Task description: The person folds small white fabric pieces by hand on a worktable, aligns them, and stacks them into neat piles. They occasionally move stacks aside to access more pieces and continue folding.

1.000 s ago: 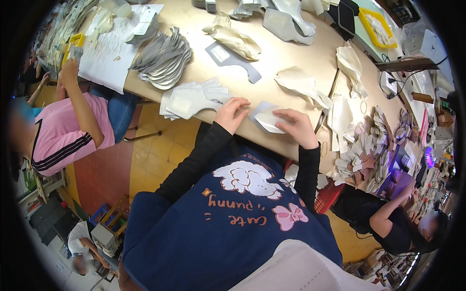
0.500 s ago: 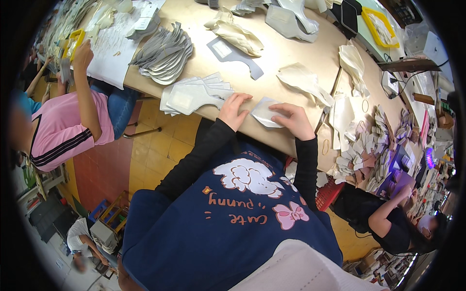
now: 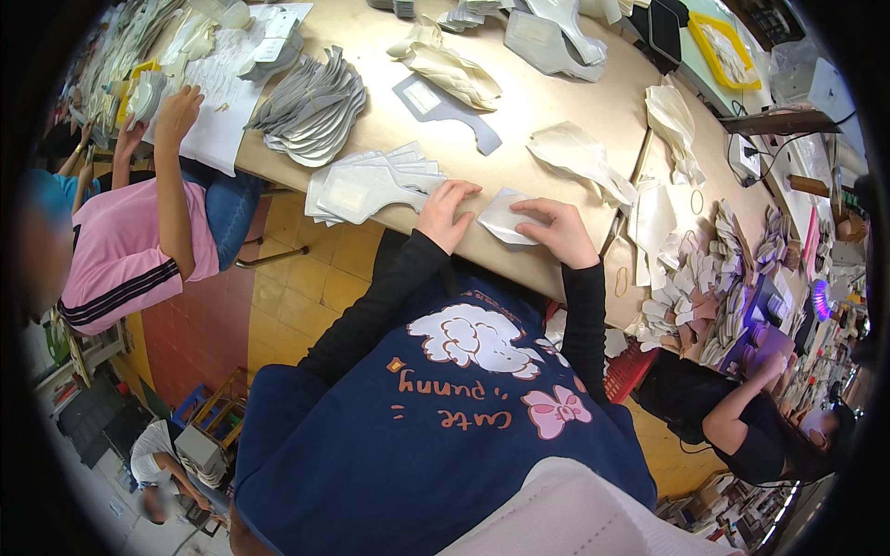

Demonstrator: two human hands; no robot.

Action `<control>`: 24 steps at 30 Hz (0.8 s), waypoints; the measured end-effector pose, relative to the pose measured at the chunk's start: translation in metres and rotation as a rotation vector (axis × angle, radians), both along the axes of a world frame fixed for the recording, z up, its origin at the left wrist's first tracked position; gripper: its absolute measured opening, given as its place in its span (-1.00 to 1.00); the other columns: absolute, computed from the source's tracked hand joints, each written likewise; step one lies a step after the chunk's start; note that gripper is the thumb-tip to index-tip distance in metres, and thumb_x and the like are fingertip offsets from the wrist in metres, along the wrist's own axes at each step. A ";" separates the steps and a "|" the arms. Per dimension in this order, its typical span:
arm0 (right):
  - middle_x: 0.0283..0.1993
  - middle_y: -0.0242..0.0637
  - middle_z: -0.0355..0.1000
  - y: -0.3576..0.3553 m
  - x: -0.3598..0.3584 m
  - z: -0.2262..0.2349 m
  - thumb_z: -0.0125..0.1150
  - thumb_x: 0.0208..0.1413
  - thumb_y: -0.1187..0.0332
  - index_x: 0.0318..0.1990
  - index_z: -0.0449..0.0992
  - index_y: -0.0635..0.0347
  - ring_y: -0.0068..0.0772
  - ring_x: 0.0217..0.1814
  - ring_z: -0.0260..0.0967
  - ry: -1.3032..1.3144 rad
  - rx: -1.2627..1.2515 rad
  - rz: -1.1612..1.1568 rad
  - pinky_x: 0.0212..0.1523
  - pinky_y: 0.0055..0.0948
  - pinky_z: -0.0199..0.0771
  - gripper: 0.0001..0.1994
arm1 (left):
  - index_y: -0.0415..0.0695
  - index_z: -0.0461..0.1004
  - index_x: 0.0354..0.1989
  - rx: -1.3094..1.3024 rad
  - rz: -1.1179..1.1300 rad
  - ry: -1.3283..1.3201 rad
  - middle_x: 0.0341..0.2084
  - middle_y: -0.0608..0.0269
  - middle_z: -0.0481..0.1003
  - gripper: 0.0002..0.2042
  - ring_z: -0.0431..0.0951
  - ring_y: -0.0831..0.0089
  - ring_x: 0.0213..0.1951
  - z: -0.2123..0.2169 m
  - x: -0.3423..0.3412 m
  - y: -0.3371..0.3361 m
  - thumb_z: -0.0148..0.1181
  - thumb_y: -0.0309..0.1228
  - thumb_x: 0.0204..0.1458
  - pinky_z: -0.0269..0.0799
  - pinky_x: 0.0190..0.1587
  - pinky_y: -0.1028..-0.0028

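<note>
A small pale, many-sided cut piece (image 3: 497, 214) lies near the table's front edge. My right hand (image 3: 562, 233) rests on its right side, thumb and fingers apart, fingertips on the surface. Left of the piece, my left hand (image 3: 445, 215) lies with fingers stretched out and the thumb apart, nothing visible in its grasp. It lies at the narrow end of a fanned stack of pale cut pieces (image 3: 375, 183), partly covering that end. Beyond my hands lies a single grey cut piece (image 3: 450, 111) with a light rectangular patch.
Bundles of grey pieces (image 3: 311, 107) and cream pieces (image 3: 450, 67) lie farther back. More cream pieces (image 3: 579, 157) sit to the right, beside a table seam. A person in a pink shirt (image 3: 134, 246) works at left; another in black (image 3: 742, 408) at right. A red basket (image 3: 629, 372) is below the table edge.
My hands and the pieces by them have hardly moved. At left, the person in pink has shifted slightly right, with the raised hand lower and grey pieces now showing in the other hand.
</note>
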State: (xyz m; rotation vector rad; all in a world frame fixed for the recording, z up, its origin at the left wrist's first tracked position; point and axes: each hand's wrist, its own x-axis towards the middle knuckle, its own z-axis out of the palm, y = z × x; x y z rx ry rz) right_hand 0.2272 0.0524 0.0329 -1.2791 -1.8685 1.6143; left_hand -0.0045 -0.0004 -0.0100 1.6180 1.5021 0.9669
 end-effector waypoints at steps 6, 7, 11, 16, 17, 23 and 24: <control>-0.07 -0.19 0.57 0.000 0.000 -0.003 0.29 -0.01 0.56 -0.06 0.57 0.34 -0.43 -0.03 0.49 0.000 0.008 0.000 0.09 -0.46 0.42 -0.70 | -0.18 0.48 -0.06 0.028 0.011 0.022 -0.11 0.16 0.45 -0.63 0.50 0.26 -0.11 0.002 0.003 0.000 0.26 -0.64 -0.13 0.45 -0.04 0.40; -0.06 -0.19 0.57 0.000 0.000 -0.003 0.29 -0.01 0.55 -0.05 0.57 0.34 -0.42 -0.02 0.49 -0.006 0.007 0.000 0.08 -0.46 0.43 -0.69 | -0.16 0.49 -0.06 0.034 0.008 0.035 -0.11 0.16 0.44 -0.62 0.49 0.26 -0.10 0.002 0.003 0.000 0.27 -0.64 -0.13 0.44 -0.03 0.39; -0.09 -0.15 0.57 -0.001 -0.002 -0.003 0.29 -0.01 0.54 -0.03 0.57 0.30 -0.37 -0.06 0.51 -0.067 0.089 -0.012 0.04 -0.46 0.44 -0.68 | -0.11 0.55 -0.14 0.109 0.012 0.118 -0.10 0.20 0.44 -0.66 0.46 0.24 -0.08 0.001 0.007 -0.001 0.29 -0.63 -0.16 0.40 0.00 0.35; -0.14 -0.11 0.56 -0.004 -0.006 0.000 0.29 -0.02 0.52 -0.02 0.58 0.25 -0.23 -0.14 0.53 -0.148 0.156 -0.022 -0.02 -0.42 0.46 -0.67 | -0.03 0.62 -0.16 0.122 -0.020 0.147 -0.05 0.17 0.42 -0.67 0.40 0.14 -0.03 0.000 0.012 -0.004 0.24 -0.63 -0.14 0.36 0.06 0.27; -0.15 -0.10 0.55 -0.004 -0.006 0.000 0.29 -0.02 0.52 -0.02 0.58 0.24 -0.21 -0.15 0.53 -0.148 0.160 -0.025 -0.03 -0.41 0.47 -0.66 | -0.02 0.63 -0.14 0.146 -0.024 0.173 -0.03 0.17 0.42 -0.66 0.39 0.14 -0.02 0.000 0.013 -0.005 0.23 -0.63 -0.13 0.35 0.07 0.27; -0.15 -0.09 0.55 -0.004 -0.006 -0.002 0.29 -0.03 0.51 -0.03 0.58 0.24 -0.18 -0.15 0.53 -0.171 0.173 -0.020 -0.06 -0.38 0.48 -0.66 | 0.00 0.60 -0.05 0.120 -0.083 0.272 0.03 0.14 0.38 -0.58 0.35 0.11 0.02 0.001 0.014 -0.005 0.18 -0.63 -0.14 0.33 0.11 0.26; -0.15 -0.09 0.55 -0.004 -0.006 -0.002 0.29 -0.03 0.51 -0.03 0.58 0.24 -0.18 -0.15 0.53 -0.177 0.183 -0.017 -0.06 -0.38 0.48 -0.66 | 0.01 0.59 -0.03 0.139 -0.094 0.303 0.03 0.13 0.37 -0.56 0.35 0.10 0.02 0.002 0.014 -0.005 0.18 -0.62 -0.15 0.33 0.11 0.25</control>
